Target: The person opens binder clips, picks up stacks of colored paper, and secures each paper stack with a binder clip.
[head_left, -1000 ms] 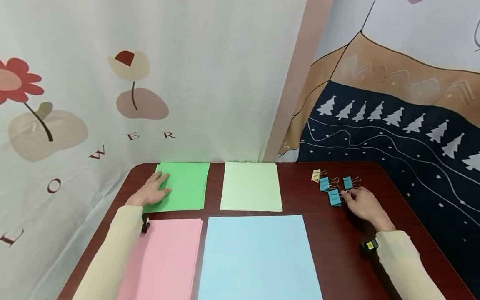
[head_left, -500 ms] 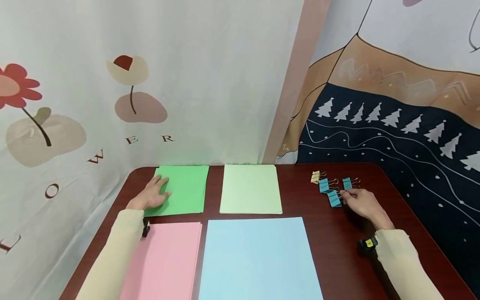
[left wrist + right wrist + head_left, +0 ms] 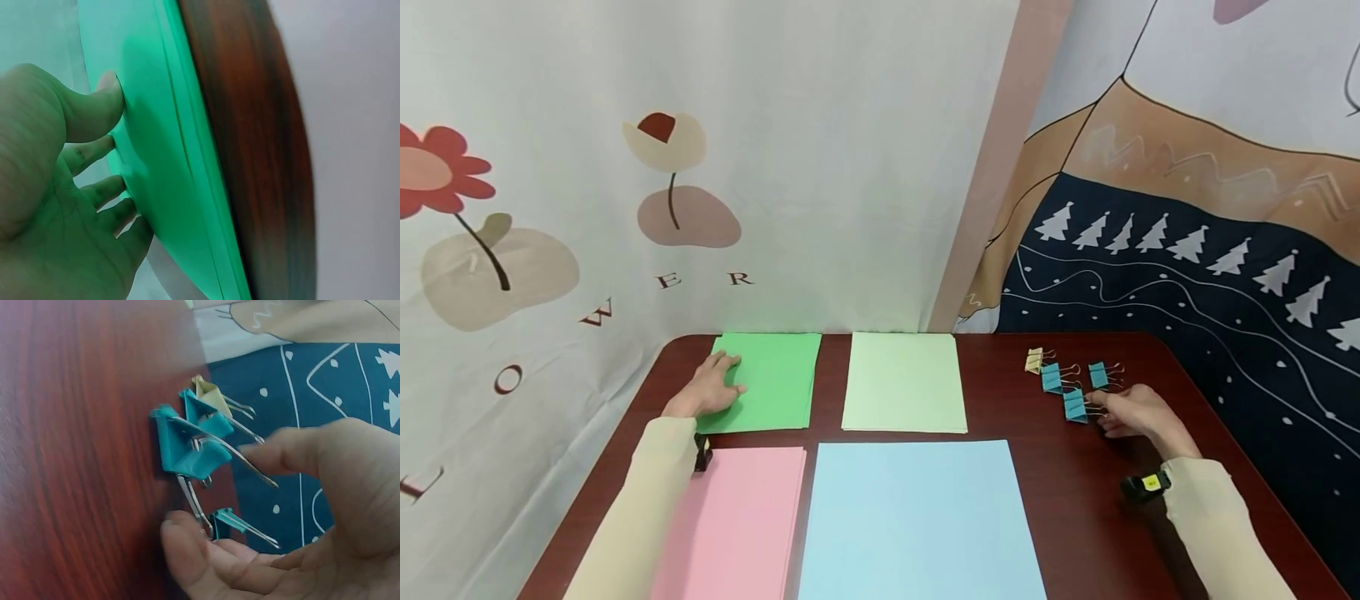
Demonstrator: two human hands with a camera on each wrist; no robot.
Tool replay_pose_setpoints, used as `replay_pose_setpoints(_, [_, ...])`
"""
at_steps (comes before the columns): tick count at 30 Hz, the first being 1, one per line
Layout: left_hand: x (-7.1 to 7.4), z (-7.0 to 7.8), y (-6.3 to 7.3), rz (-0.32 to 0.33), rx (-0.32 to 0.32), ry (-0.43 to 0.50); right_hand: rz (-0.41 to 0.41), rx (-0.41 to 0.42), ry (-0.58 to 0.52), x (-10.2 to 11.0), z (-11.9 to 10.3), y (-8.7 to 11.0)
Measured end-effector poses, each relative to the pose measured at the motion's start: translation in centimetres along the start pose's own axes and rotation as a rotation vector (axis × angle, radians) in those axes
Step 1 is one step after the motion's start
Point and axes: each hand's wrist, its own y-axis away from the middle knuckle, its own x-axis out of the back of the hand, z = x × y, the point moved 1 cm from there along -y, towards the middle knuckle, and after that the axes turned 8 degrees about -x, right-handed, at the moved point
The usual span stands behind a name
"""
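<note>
My left hand (image 3: 706, 387) rests on a stack of bright green paper (image 3: 775, 379) at the far left of the table, its fingers spread over the left part. In the left wrist view the thumb and fingertips touch the green sheets (image 3: 150, 125). At the right, my right hand (image 3: 1138, 412) holds the nearest blue binder clip (image 3: 1075, 407) by its wire handles. The right wrist view shows this clip (image 3: 172, 447) with the thumb at one handle and a fingertip at the other. Two more blue binder clips (image 3: 1052, 378) (image 3: 1098, 375) and a yellow one (image 3: 1034, 360) lie close by.
A pale green stack of paper (image 3: 905, 383) lies at the back middle. Pink paper (image 3: 745, 517) lies under the left forearm, and a large light blue stack (image 3: 917, 517) sits at the front middle. Printed curtains (image 3: 820, 167) hang behind the dark red table (image 3: 1037, 467).
My right hand has shifted slightly right and toward me, and its fingers have come around the near blue binder clip's handles. The left hand stays on the green paper.
</note>
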Motion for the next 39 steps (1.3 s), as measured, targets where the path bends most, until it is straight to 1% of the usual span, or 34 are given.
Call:
replay_pose_setpoints(3, [0.1, 0.1, -0.1, 0.006, 0.009, 0.007, -0.041, -0.003, -0.039, 0.4, 0.0, -0.2])
replay_pose_setpoints(6, [0.2, 0.0, -0.2, 0.012, 0.015, 0.011, -0.083, -0.006, -0.056, 0.7, 0.1, -0.3])
replay_pose_setpoints(11, [0.1, -0.1, -0.1, 0.016, 0.039, 0.025, -0.161, -0.016, -0.033, 0.6, 0.3, -0.7])
replay_pose_setpoints(14, [0.0, -0.1, -0.1, 0.019, 0.043, 0.035, -0.19, -0.025, -0.046, 0.6, 0.6, -0.9])
replay_pose_setpoints(21, [0.0, 0.2, -0.1, 0.038, 0.053, 0.041, -0.228, -0.006, -0.049, 0.6, 0.8, -1.1])
replay_pose_setpoints(23, [0.0, 0.3, -0.1, 0.046, 0.054, 0.046, -0.222, -0.035, -0.057, 0.6, 0.7, -1.1])
replay_pose_setpoints(25, [0.0, 0.4, -0.1, 0.057, 0.056, 0.053, -0.214, -0.044, -0.044, 0.4, 0.7, -1.1])
replay_pose_setpoints(28, [0.0, 0.5, -0.2, 0.074, 0.065, 0.057, -0.168, -0.037, -0.025, -0.1, 0.6, -1.1])
replay_pose_setpoints(32, [-0.1, 0.6, -0.3, 0.09, 0.089, 0.067, -0.073, 0.066, 0.026, -0.8, 0.9, -1.0])
replay_pose_setpoints(34, [-0.2, 0.6, -0.5, 0.095, 0.104, 0.068, -0.042, 0.124, 0.042, -1.0, 1.1, -0.9])
replay_pose_setpoints(36, [-0.2, 0.7, -0.5, 0.102, 0.119, 0.062, -0.032, 0.169, 0.043, -1.3, 1.3, -0.8])
replay_pose_setpoints(39, [-0.2, 0.6, -0.4, 0.105, 0.152, 0.049, -0.04, 0.221, 0.02, -1.6, 1.3, -0.5])
